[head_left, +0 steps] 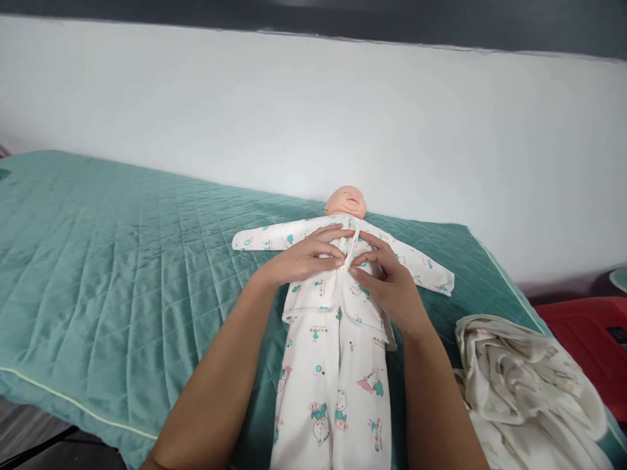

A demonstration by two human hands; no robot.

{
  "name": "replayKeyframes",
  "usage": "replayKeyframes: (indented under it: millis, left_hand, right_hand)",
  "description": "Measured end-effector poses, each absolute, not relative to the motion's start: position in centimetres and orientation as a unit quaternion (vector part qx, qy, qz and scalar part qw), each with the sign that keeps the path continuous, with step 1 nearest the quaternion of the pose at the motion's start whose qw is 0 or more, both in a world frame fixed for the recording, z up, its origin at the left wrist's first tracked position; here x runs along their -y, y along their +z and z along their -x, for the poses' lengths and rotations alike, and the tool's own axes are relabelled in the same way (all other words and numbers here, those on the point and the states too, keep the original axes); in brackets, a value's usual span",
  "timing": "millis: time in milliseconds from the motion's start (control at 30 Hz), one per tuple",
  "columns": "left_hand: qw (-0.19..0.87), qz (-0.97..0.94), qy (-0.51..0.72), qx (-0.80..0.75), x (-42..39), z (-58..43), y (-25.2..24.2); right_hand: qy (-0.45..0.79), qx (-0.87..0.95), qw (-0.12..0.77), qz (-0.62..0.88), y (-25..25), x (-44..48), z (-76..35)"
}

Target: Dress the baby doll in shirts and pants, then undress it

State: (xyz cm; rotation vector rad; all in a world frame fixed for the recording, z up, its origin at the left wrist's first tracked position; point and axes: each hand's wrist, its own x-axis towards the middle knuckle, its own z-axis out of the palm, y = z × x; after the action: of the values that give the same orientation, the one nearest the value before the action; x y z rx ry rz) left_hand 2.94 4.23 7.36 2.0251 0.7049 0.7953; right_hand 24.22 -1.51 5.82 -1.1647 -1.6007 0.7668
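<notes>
A baby doll lies on its back, dressed in a white printed baby shirt and matching trousers. Both sleeves stretch out to the sides. My left hand rests on the chest with thumb and fingers pinching one front edge of the shirt near a small button. From the other side my right hand pinches the opposite front edge, its thumb close to that button. The fingertips of both hands nearly meet at the front opening. Whether the button is fastened I cannot tell.
A green quilted cover spreads under the doll. Crumpled white printed cloth lies at the right edge, beside a red plastic object. A white wall stands behind the doll's head.
</notes>
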Motion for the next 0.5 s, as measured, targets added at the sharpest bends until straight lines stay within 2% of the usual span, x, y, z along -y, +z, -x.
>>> replayKeyframes:
  millis: [267, 500]
  left_hand:
    - [0.439, -0.816, 0.287, -0.244, -4.57, -2.24, 7.35]
    - [0.437, -0.814, 0.298, -0.240, -4.70, -2.29, 7.10]
  right_hand:
    - [0.307, 0.673, 0.464, 0.487, 5.64, 1.55, -24.26]
    - [0.308, 0.664, 0.480, 0.484, 5.62, 1.48, -24.06]
